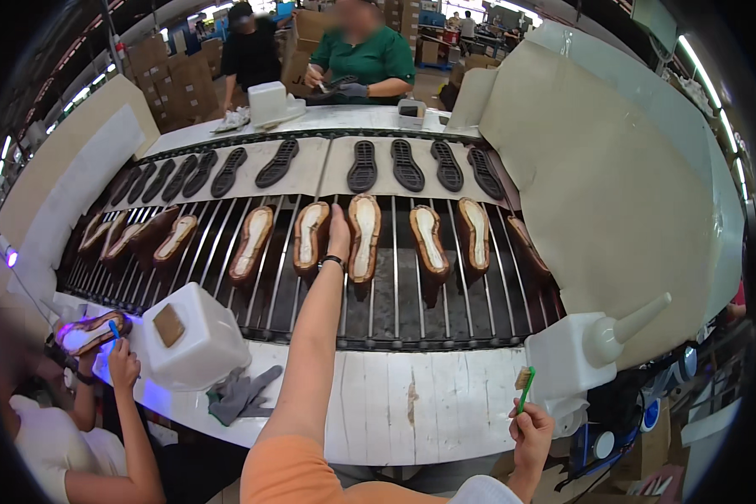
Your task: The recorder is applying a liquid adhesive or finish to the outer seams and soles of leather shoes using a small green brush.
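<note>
My left hand (pixel 338 234) reaches over the rack to the left side of a brown shoe upper (pixel 364 239), which lies sole side up with a pale bottom. The hand seems closed on its side, with some fingers hidden by the upper. Just left of my wrist is another brown upper (pixel 311 237), apart from the hand's grip. My right hand (pixel 531 427), near the table's front edge, pinches a small green-handled brush (pixel 525 388), held upright with its tan bristles at the top.
More uppers (pixel 252 244) lie along the metal-bar conveyor (pixel 395 294); black soles (pixel 407 165) line the far board. White plastic containers (pixel 195 336) (pixel 567 357) and a grey glove (pixel 242 395) sit on the near table. A co-worker's hand (pixel 124 367) brushes an upper at left; another person (pixel 365 59) works opposite.
</note>
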`<state>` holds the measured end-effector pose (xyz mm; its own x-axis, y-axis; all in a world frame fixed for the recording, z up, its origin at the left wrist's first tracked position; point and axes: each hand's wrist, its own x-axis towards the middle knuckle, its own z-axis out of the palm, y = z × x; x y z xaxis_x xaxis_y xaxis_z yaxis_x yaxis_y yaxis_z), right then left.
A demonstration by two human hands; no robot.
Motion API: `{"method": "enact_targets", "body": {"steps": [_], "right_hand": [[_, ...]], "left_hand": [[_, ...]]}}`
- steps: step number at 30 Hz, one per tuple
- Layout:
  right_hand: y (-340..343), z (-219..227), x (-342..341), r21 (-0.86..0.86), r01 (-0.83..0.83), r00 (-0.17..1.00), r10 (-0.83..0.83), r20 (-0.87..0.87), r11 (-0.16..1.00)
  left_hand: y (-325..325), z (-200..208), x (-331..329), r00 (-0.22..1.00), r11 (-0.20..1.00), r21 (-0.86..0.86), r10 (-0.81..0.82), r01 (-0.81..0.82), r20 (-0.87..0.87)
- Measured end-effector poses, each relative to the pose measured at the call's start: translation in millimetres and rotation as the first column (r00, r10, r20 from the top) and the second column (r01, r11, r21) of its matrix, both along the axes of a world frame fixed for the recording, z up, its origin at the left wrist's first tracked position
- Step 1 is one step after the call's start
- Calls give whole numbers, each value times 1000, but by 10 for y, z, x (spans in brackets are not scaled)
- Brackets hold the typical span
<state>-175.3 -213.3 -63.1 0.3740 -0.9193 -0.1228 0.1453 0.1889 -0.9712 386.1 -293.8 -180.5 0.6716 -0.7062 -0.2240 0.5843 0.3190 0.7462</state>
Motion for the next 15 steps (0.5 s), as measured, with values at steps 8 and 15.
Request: {"method": "enact_targets", "body": {"steps": [8, 15], "right_hand": [[-312, -59, 314, -7, -78, 995, 79, 55, 997], [-241, -52, 395, -62, -182, 975, 188, 120, 981]], "left_hand": [[278, 75, 197, 994, 982, -187, 28, -9, 101], [585, 155, -322, 983, 998, -57, -25, 36, 181]]}}
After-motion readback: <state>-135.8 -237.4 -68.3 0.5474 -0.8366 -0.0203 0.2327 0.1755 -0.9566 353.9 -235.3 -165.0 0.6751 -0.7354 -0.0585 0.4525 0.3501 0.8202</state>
